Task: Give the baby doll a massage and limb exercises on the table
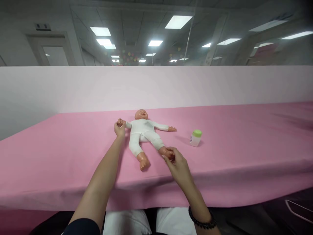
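- In the head view, the doll (142, 127) lies face up on the pink cloth (80, 147), arms spread.
- The left hand (120, 130) pinches the doll's hand (120, 121) in a narrow grip; pulling while the foot is held could twist the soft body.
- The right hand (180, 167) closes thumb and fingers around a foot (167, 152); its smooth surface could slip out if tugged.
- The green-capped bottle (195, 138) stands beyond the right hand; a wide sweep could topple it.
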### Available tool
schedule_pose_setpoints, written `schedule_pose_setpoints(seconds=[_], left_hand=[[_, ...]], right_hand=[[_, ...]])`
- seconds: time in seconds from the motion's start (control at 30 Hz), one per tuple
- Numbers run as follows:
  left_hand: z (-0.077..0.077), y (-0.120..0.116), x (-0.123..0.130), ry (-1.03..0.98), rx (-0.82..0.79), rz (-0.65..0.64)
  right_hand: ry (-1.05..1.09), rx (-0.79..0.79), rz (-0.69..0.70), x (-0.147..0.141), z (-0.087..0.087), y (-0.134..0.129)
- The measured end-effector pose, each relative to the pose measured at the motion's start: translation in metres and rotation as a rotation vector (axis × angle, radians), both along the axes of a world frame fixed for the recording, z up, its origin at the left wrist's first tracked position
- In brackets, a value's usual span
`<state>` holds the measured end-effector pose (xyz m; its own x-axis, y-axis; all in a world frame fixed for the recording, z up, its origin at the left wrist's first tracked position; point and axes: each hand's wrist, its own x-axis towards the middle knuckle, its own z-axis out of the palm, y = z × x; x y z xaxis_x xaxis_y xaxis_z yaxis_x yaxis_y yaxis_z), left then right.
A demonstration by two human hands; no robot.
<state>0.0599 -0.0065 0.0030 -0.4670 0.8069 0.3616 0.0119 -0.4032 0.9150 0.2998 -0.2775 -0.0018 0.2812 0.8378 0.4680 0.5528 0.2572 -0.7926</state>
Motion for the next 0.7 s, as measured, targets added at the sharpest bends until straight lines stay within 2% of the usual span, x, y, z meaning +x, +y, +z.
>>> schedule_pose_setpoints(seconds=[0.07,0.13,0.27,0.37,0.47,0.63,0.7], left_hand=[[0.000,0.000,0.002,-0.023,0.009,-0.023],[0.002,-0.005,0.009,0.023,0.091,-0.098],[0.005,-0.022,0.028,0.373,0.272,-0.344],[0.004,-0.027,0.032,0.446,0.254,-0.381],[0.004,-0.019,0.023,0.281,0.179,-0.287],[0.005,0.002,-0.008,-0.084,-0.044,-0.025],[0.006,0.005,-0.016,-0.135,-0.094,0.029]], right_hand=[[-0.008,-0.006,0.000,-0.001,0.000,0.004],[-0.024,0.059,0.009,-0.009,0.010,0.024],[-0.080,0.168,0.109,-0.040,0.038,0.081],[-0.103,0.171,0.158,-0.053,0.049,0.095],[-0.085,0.161,0.116,-0.042,0.038,0.073],[-0.088,0.024,-0.032,-0.002,-0.004,0.015],[-0.104,-0.019,-0.050,0.004,-0.008,0.007]])
